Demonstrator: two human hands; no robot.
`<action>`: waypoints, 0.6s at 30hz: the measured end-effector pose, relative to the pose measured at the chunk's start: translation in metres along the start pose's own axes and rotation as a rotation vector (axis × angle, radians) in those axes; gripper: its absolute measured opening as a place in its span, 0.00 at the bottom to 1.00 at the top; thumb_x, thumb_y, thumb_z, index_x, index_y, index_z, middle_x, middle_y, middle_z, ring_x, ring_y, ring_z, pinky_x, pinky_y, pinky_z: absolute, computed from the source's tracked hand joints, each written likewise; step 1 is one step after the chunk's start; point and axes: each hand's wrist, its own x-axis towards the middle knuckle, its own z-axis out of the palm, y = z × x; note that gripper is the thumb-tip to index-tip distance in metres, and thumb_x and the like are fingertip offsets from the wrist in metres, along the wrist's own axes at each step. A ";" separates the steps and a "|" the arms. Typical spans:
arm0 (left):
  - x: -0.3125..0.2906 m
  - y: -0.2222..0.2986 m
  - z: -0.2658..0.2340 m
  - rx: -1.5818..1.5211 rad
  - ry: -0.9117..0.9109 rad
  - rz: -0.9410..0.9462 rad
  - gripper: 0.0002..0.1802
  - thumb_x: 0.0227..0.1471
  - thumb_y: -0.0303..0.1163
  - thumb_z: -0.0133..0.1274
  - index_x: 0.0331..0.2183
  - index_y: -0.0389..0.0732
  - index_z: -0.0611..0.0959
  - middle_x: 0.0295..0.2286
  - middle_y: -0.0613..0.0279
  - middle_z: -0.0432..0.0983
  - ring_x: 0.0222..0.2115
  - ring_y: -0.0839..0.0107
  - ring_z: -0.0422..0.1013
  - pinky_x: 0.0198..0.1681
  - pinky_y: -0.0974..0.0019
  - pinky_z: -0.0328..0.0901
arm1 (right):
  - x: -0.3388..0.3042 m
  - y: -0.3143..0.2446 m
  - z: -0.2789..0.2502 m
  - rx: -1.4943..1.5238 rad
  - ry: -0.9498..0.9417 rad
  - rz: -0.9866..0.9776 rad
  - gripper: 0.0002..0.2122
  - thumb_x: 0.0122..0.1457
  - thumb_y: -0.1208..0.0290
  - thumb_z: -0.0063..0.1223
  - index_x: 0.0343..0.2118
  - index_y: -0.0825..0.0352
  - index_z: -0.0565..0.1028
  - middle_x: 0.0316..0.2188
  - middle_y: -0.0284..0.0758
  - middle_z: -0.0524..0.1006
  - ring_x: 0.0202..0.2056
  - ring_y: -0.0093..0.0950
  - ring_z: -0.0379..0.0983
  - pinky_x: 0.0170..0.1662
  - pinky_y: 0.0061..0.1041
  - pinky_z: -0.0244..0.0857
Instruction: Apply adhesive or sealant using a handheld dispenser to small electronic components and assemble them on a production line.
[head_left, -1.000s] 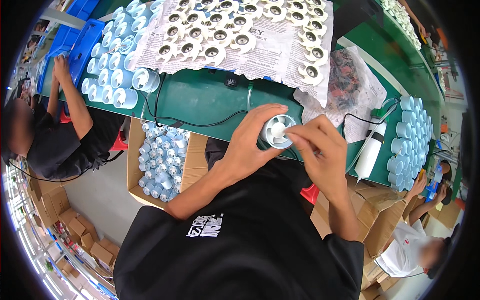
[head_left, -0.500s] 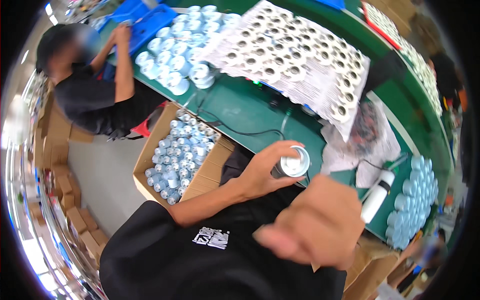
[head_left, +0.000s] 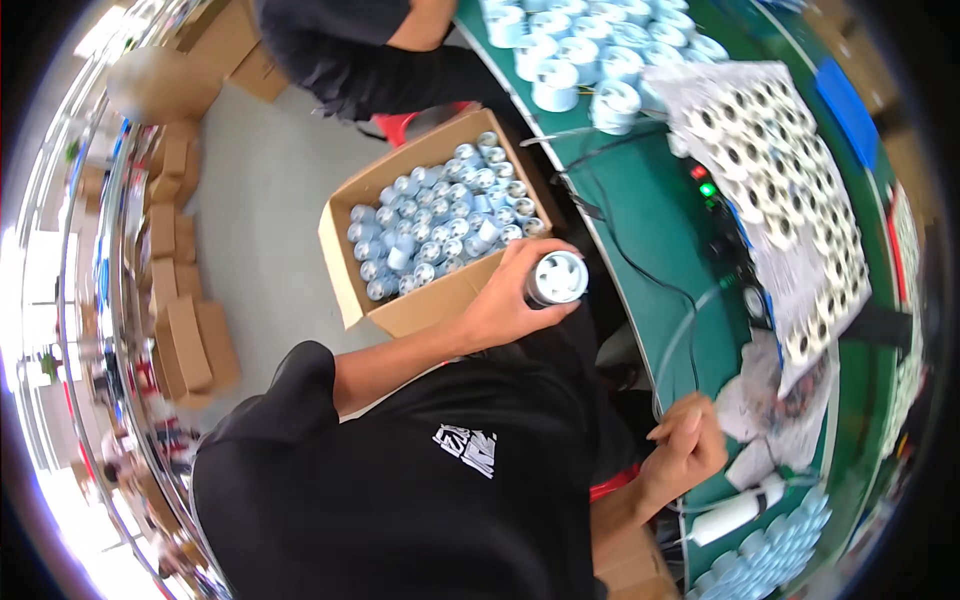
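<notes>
My left hand [head_left: 505, 305] is wrapped round a short cylindrical housing [head_left: 558, 278], dark on its side with a pale rim. Its open end faces up and shows a white bladed fan wheel inside. Close by stands an open cardboard box [head_left: 430, 308] full of pale blue cylindrical parts [head_left: 430, 215] with similar white wheels. My right hand [head_left: 688, 440] is over the near edge of the green bench [head_left: 640, 190], apart from the housing. Its fingers are curled in, and whatever they may hold is hidden.
Pale blue cylinders [head_left: 620, 65] crowd the far bench; more [head_left: 765, 550] stand near right. White ring-shaped parts [head_left: 780, 150] cover a padded sheet. A black cable [head_left: 640, 265], a white bottle [head_left: 735, 515] and a plastic bag [head_left: 750, 395] lie nearby. A co-worker [head_left: 370, 60] sits beyond the box.
My view has swung left, towards the cardboard box. The housing in my left hand now shows its fan wheel plainly. My right hand has drawn away from it towards the bench edge.
</notes>
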 end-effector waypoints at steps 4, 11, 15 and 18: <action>-0.048 -0.098 -0.016 -0.060 0.319 -0.378 0.33 0.41 0.35 0.65 0.47 0.40 0.68 0.42 0.49 0.69 0.45 0.61 0.67 0.50 0.62 0.61 | -0.040 0.040 -0.001 -0.083 -0.044 0.267 0.21 0.60 0.69 0.46 0.11 0.72 0.65 0.11 0.32 0.63 0.14 0.19 0.55 0.19 0.21 0.42; -0.072 -0.276 -0.086 0.394 0.644 -0.689 0.36 0.36 0.38 0.67 0.46 0.38 0.70 0.41 0.44 0.67 0.45 0.49 0.64 0.51 0.54 0.60 | -0.067 0.064 0.020 -0.198 -0.046 0.632 0.20 0.63 0.68 0.44 0.13 0.70 0.64 0.13 0.27 0.61 0.15 0.13 0.50 0.19 0.17 0.39; -0.047 -0.352 -0.134 0.433 0.777 -0.790 0.39 0.34 0.41 0.68 0.47 0.38 0.70 0.43 0.44 0.68 0.46 0.48 0.64 0.51 0.53 0.60 | -0.063 0.084 0.045 -0.258 0.074 0.730 0.22 0.65 0.63 0.44 0.13 0.65 0.60 0.10 0.23 0.56 0.14 0.11 0.46 0.19 0.16 0.36; -0.030 -0.401 -0.158 0.471 0.817 -0.837 0.35 0.34 0.39 0.67 0.45 0.38 0.70 0.43 0.45 0.69 0.45 0.50 0.66 0.51 0.54 0.61 | -0.067 0.089 0.054 -0.240 0.093 0.788 0.22 0.64 0.64 0.45 0.13 0.65 0.62 0.11 0.23 0.57 0.14 0.11 0.46 0.19 0.16 0.36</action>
